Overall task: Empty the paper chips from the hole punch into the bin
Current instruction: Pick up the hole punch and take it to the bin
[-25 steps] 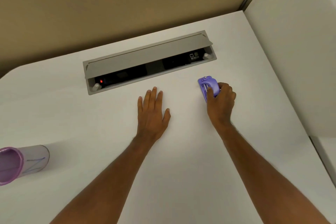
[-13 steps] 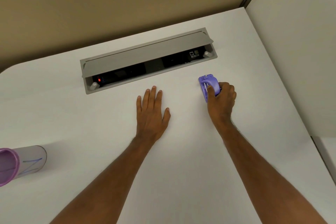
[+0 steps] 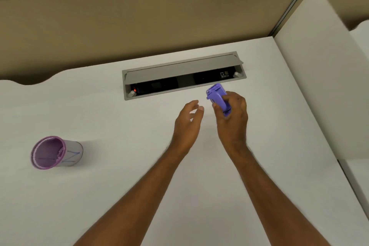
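A small purple hole punch (image 3: pixel 218 98) is lifted off the white desk (image 3: pixel 119 185), tilted, with my right hand (image 3: pixel 232 118) shut around its lower end. My left hand (image 3: pixel 188 120) hovers just left of it, raised off the desk, fingers curled and apart, holding nothing. A small cylindrical bin (image 3: pixel 55 153) with a purple rim and lining stands far to the left on the desk, its mouth facing the camera.
A grey cable hatch (image 3: pixel 182 75) with its lid propped up is sunk into the desk just behind the hands. Tan partition walls (image 3: pixel 119 26) close off the back, a white panel (image 3: pixel 311 66) the right side. A sign reads 475.
My right hand has lifted the hole punch off the desk and tilted it. My left hand rose from lying flat and curled toward the punch. The view tilted up, showing more of the bin.
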Demonstrator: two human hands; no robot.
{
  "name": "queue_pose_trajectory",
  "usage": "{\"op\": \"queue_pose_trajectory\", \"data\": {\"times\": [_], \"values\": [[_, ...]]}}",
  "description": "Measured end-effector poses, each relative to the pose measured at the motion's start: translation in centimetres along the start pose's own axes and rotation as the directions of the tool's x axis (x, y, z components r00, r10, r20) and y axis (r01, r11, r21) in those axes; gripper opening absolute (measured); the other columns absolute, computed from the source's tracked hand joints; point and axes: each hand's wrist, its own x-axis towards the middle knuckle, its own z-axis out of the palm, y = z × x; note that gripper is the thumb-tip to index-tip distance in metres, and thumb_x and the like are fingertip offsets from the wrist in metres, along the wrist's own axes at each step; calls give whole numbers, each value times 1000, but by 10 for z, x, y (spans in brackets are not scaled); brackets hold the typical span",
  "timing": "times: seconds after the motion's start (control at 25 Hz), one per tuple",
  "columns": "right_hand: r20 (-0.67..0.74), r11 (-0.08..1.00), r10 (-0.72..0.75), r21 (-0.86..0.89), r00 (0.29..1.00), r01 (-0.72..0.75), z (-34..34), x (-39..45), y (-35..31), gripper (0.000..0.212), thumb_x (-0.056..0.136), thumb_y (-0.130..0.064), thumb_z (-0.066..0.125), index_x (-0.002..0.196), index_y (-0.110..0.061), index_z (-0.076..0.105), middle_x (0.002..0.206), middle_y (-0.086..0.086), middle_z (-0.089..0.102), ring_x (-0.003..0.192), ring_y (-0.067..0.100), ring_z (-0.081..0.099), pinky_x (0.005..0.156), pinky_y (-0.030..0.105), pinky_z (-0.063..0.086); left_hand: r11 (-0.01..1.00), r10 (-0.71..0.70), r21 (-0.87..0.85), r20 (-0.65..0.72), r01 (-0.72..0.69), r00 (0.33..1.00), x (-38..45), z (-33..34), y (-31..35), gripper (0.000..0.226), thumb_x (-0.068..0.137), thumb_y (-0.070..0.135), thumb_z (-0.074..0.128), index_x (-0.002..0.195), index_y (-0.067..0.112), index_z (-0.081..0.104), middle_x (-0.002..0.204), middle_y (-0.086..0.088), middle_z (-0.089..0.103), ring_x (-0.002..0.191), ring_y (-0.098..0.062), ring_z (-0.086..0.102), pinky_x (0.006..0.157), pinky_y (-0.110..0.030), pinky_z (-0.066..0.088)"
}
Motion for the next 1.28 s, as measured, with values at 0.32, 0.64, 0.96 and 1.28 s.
{"op": "queue_pose_trajectory", "data": {"times": [0.32,0.64,0.96,1.28], "values": [[214,898,-388,-133,896,420,8,-103,-87,54,83,-15,80,131,1,62,131,19,65,117,31,64,92,32,56,587,-254,-769,125,255,959,-82,-81,30,36,101,50,49,119,25,68,117,-3,71,102,-26,70,72,-38,62],[353,672,-676,-65,647,737,37,-194,-136,53,87,-15,79,134,3,61,135,18,65,127,33,63,105,44,54,419,-182,-872,193,253,964,-136,-174,-15,46,100,57,42,97,15,62,78,0,76,73,-17,74,68,-30,63],[515,461,-780,90,355,883,78,-245,-161,53,86,-11,80,136,-4,62,143,13,60,137,30,54,112,43,47,221,-141,-962,133,162,981,-172,-252,-89,74,99,65,32,94,12,83,93,-10,77,80,-22,71,75,-33,62],[554,457,-775,159,304,875,116,-280,-170,55,85,-2,78,137,-8,62,144,9,59,137,24,54,115,35,41,139,-182,-985,78,104,980,-181,-291,-126,77,101,64,25,93,15,83,86,-3,78,71,-16,71,72,-24,60]]}}
